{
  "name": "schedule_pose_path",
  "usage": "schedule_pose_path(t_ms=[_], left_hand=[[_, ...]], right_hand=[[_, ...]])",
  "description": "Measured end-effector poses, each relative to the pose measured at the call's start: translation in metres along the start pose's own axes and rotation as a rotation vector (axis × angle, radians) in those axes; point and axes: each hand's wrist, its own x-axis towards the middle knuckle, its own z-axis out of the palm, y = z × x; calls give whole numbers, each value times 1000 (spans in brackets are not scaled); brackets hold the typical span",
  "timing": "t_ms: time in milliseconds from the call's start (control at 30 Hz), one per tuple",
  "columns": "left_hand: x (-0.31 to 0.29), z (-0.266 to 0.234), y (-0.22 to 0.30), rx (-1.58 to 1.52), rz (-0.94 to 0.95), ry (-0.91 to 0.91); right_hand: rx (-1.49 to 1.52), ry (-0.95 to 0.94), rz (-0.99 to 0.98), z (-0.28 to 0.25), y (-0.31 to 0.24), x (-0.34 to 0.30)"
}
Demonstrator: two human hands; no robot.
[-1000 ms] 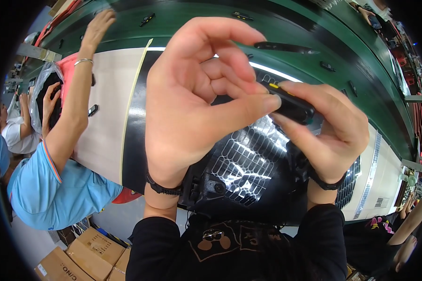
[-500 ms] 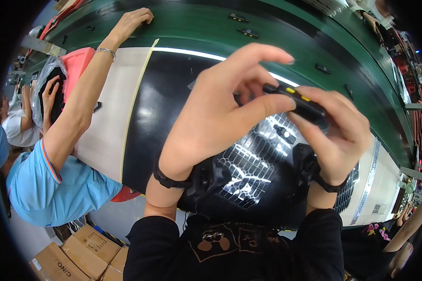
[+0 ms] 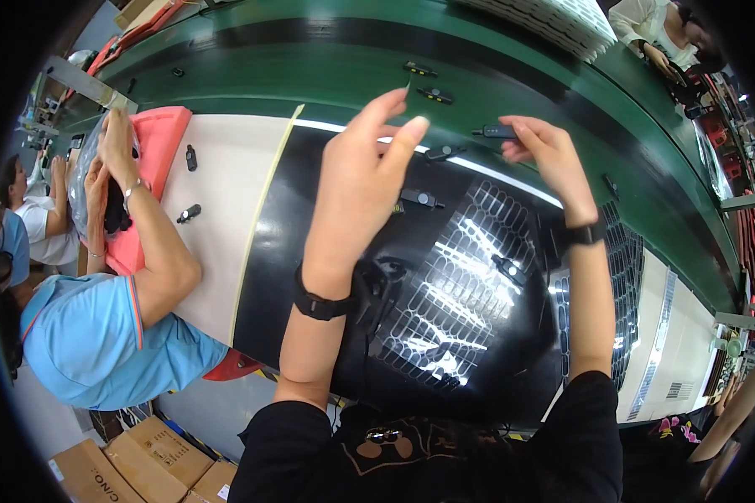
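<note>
My right hand (image 3: 549, 155) reaches over the green conveyor belt with a small black handheld device (image 3: 500, 132) pinched between thumb and fingers. The device is slim, with a narrow tip pointing left. Raised above the black mat (image 3: 281, 218), my left hand (image 3: 361, 172) has thumb and index finger apart. A thin sliver shows at its index fingertip, too small to make out. Just right of that hand, a similar black device (image 3: 423, 199) lies on the mat, and another one (image 3: 445, 153) is at the belt's near edge. One more device (image 3: 507, 269) rests on a clear sheet of oval stickers (image 3: 445, 310).
Black devices with yellow patches (image 3: 435, 95) lie on the belt (image 3: 310, 84). A second sticker sheet (image 3: 621, 285) is at the right. To the left, a co-worker in a blue shirt (image 3: 101, 335) handles something by a red tray (image 3: 164, 151). White stacked trays (image 3: 554, 25) stand beyond the belt.
My hands have come apart: the left let go of the black device and moved left. My right hand moved forward over the belt, holding a black device. The co-worker's arm drew back from the belt.
</note>
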Motion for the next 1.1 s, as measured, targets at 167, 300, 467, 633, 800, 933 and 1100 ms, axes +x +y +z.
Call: schedule_pose_path(t_ms=[167,300,467,633,800,933,1100], left_hand=[[3,-22,7,-21,-36,189],[-1,-28,12,15,-26,138],[0,-23,17,-5,46,199],[-3,-31,20,191,97,139],[-12,-24,33,99,47,71],[-18,-11,45,-158,-19,31],[-28,-1,58,-425,-117,-108]], right_hand=[[-553,159,-383,12,25,94],[-718,92,-224,84,4,161],[-974,199,-240,109,28,203],[-574,-7,-283,74,1,186],[-391,101,-326,47,-66,62],[-382,158,-507,41,-72,-9],[-777,281,-821,32,-71,-55]])
